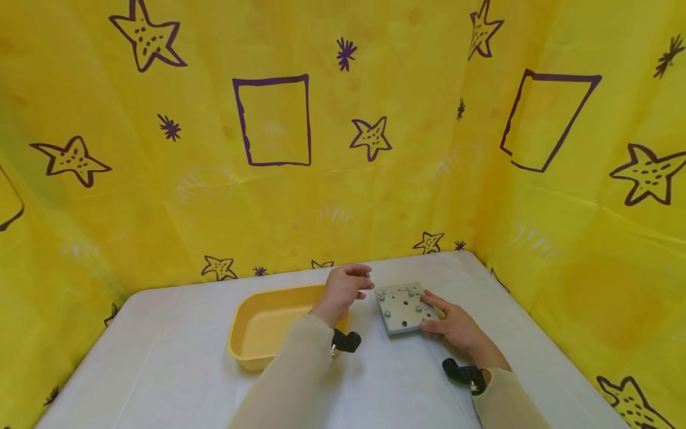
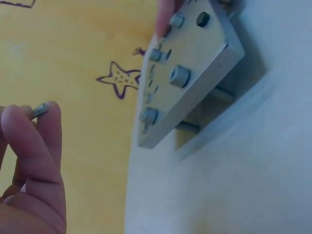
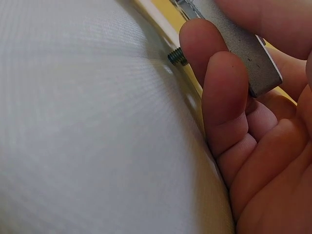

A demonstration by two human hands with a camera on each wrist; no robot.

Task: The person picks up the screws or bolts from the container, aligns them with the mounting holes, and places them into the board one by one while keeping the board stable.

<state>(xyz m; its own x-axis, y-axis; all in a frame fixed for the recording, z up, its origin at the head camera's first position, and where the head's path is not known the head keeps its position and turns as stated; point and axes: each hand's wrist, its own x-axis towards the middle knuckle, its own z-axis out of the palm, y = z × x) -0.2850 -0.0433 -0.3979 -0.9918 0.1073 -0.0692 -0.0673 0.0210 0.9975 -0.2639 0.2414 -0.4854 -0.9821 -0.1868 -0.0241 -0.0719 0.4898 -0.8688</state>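
The right hand gripped the metal plate along its right edge, probably to steady it; the left hand pinched a screw nearby.

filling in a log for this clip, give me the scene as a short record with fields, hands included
left hand: pinches a small threaded metal piece, apart from the plate
right hand: grips the metal plate by its edge
plate fittings: several bolts in its top, threaded ends below, plus holes
tray: yellow, left of the plate, partly hidden by the left sleeve
table: white surface
backdrop: yellow, with dark star drawings
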